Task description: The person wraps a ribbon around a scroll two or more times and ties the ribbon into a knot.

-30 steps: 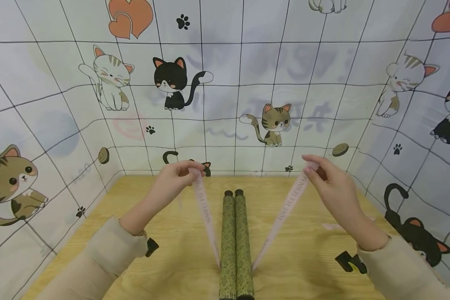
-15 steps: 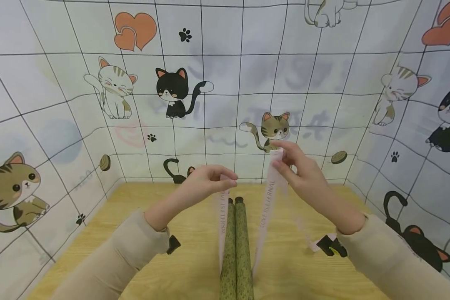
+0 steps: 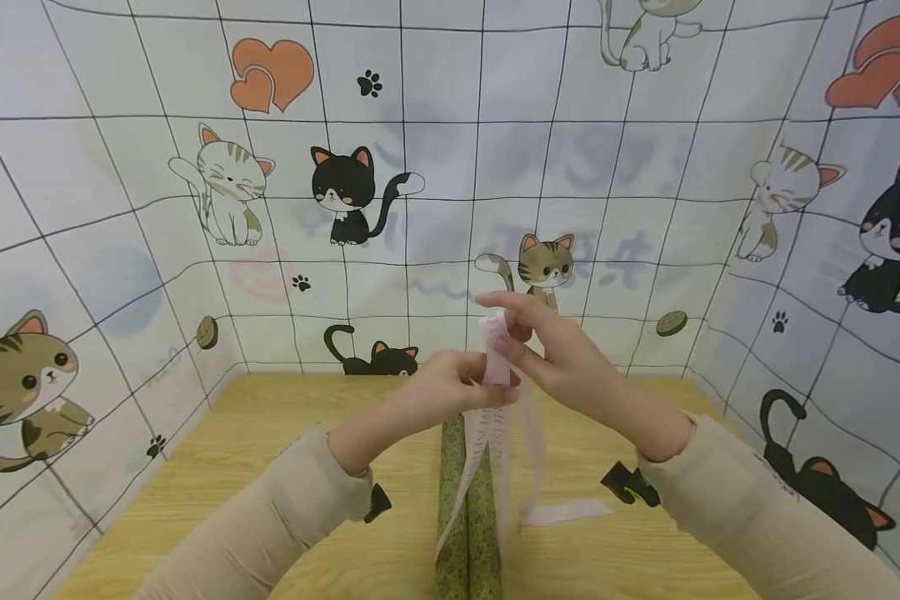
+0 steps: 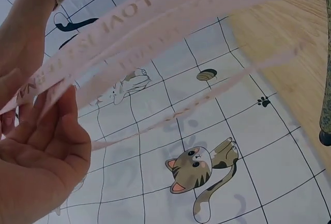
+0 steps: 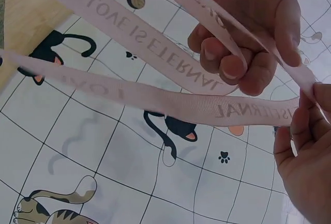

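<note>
A pale pink ribbon (image 3: 498, 362) printed with "LOVE IS ETERNAL" rises in two lengths from two green speckled rolls (image 3: 452, 575) lying side by side. My left hand (image 3: 437, 387) pinches the ribbon between thumb and fingers above the rolls. Just above and to the right, my right hand (image 3: 562, 354) also pinches it, near a folded upper part, with the index finger extended. In the left wrist view, ribbon lengths stretch from the left hand (image 4: 46, 167) toward the upper right. The right wrist view shows a ribbon loop hanging by the left hand (image 5: 253, 32), close to my right hand (image 5: 307, 157).
A loose ribbon tail (image 3: 570, 511) lies on the wooden table (image 3: 285, 467) right of the rolls. White cloth walls (image 3: 442, 167) with printed cats and a grid enclose the table's back and sides. Black pieces (image 3: 630, 483) show beside both sleeves.
Both hands have come together over the rolls, the left moving right and the right moving left. The ribbon lengths, spread apart before, now meet. The tail on the right has been dragged inward.
</note>
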The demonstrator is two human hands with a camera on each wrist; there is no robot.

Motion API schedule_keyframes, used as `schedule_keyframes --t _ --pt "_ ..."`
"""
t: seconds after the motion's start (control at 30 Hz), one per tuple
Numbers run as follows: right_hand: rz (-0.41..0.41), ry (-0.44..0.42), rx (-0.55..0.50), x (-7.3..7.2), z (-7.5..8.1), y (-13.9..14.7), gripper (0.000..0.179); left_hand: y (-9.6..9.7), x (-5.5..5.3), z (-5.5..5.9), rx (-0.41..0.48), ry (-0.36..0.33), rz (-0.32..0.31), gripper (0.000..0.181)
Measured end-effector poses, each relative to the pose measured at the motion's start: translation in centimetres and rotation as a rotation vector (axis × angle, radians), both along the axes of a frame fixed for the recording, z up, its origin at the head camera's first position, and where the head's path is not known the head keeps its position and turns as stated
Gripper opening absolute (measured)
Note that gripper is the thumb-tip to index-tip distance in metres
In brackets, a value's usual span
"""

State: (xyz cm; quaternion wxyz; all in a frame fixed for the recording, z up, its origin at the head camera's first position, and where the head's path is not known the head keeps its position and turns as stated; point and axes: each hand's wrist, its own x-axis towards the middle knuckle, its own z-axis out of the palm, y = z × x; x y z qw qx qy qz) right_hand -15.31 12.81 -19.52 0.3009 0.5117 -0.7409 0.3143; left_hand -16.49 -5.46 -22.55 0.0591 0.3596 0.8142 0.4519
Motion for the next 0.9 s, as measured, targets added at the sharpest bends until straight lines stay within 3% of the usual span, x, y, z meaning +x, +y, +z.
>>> schedule_keyframes --t 0.13,0.23,0.4,0.53,0.73,0.9 --pt "-0.011 -0.032 0.023 0.0 0.2 -0.3 0.05 0.0 0.0 -0.1 0.053 -0.065 -0.11 0.021" --pt "-0.105 -0.069 -0.001 0.0 -0.1 -0.1 0.046 -0.1 0.0 -0.2 0.085 -0.096 -0.167 0.022" --pt "-0.332 -0.221 -0.101 0.7 -2.4 1.2 0.021 -0.7 -0.3 -0.8 0.182 -0.12 -0.114 0.027" --pt "-0.428 -0.329 -0.1 1.0 -5.0 1.8 0.012 -1.3 -0.8 -1.5 0.295 -0.067 -0.066 0.03" --pt "-0.375 -0.467 0.026 0.6 -7.0 0.5 0.022 -1.5 -1.1 -1.8 0.323 0.003 -0.01 0.031" --pt "-0.305 -0.584 0.0 0.4 -7.6 -1.3 0.016 -1.2 -1.3 -1.9 0.323 0.007 0.002 0.03"
